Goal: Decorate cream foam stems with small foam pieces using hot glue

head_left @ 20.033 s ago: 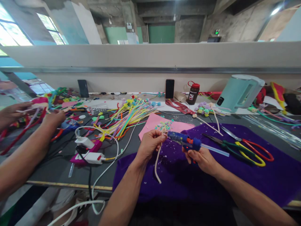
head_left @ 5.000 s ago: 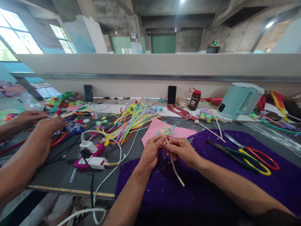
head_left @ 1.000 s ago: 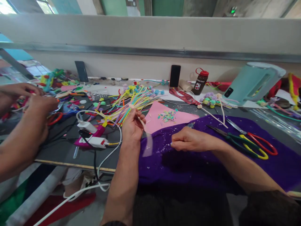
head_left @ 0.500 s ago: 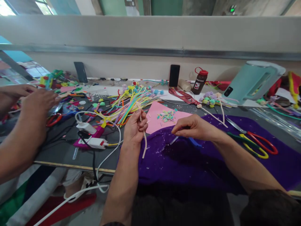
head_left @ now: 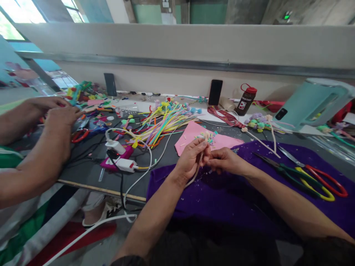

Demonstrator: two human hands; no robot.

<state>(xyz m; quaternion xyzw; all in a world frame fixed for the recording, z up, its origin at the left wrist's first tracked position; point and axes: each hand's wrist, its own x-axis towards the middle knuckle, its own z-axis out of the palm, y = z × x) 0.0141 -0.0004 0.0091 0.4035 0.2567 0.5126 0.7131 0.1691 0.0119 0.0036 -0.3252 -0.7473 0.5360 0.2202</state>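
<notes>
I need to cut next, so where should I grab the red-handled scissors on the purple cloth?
Take the red-handled scissors by the handle loops at the right end, coming from above and the right. They lie flat on the purple cloth, blades pointing left and away, beside the yellow-handled pair.

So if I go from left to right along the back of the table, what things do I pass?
Dark phone → bunch of colourful sticks → second dark phone → brown bottle with a red cap → pale green kettle.
</notes>
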